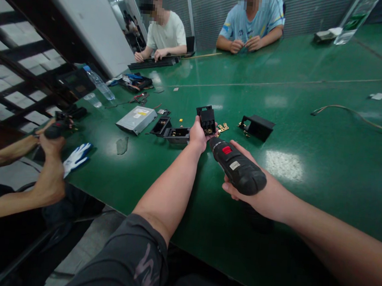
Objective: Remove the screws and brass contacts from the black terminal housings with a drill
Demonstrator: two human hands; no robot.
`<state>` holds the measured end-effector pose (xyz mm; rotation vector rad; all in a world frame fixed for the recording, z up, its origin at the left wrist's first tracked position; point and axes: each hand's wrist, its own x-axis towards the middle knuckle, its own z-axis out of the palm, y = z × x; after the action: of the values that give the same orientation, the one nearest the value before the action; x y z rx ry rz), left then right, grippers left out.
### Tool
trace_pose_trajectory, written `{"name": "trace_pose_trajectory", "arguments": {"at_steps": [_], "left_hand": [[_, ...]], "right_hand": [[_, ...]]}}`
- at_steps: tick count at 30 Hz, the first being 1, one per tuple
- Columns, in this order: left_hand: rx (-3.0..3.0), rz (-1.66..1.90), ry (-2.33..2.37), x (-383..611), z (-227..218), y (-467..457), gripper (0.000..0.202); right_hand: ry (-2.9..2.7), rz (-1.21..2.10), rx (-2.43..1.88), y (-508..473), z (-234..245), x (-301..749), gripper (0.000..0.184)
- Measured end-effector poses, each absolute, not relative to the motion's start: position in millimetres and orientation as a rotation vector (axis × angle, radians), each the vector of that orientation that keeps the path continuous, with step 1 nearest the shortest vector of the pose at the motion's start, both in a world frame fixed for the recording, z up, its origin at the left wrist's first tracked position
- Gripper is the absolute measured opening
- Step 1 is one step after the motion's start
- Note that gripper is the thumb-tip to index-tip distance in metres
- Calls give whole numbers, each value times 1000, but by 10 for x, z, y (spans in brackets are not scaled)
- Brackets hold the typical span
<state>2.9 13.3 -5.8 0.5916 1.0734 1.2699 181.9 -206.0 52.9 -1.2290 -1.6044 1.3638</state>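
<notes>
A long green workbench [306, 187] runs through the room, with wide open bench to the right. The left hand [198, 135] grips one black plastic box [207, 120] over the bench, and the right hand [243, 187] clenches one black cordless screwdriver [238, 166] just beside it. Two black boxes [171, 132] lie to the left, one black box [256, 127] to the right, brass clips [223, 127] between

The left hand [197, 135] is gripping a black plastic housing [207, 120] while the right hand [251, 199] is aiming a cordless screwdriver [238, 166] at it, just beside brass clips [223, 127] on the green surface [310, 139].
</notes>
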Motion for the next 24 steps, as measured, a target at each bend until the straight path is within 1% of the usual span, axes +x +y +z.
{"name": "trace_pose_trajectory", "arguments": {"at_steps": [12,24], "left_hand": [[551,1264,1050,32,-46,125,67],[545,1277,1086,46,-20,104,69]], "right_hand": [[-1608,1364,-1232,-2063,508,1809,129],[-1599,1377,-1240,-2059,550,1795,130]]}}
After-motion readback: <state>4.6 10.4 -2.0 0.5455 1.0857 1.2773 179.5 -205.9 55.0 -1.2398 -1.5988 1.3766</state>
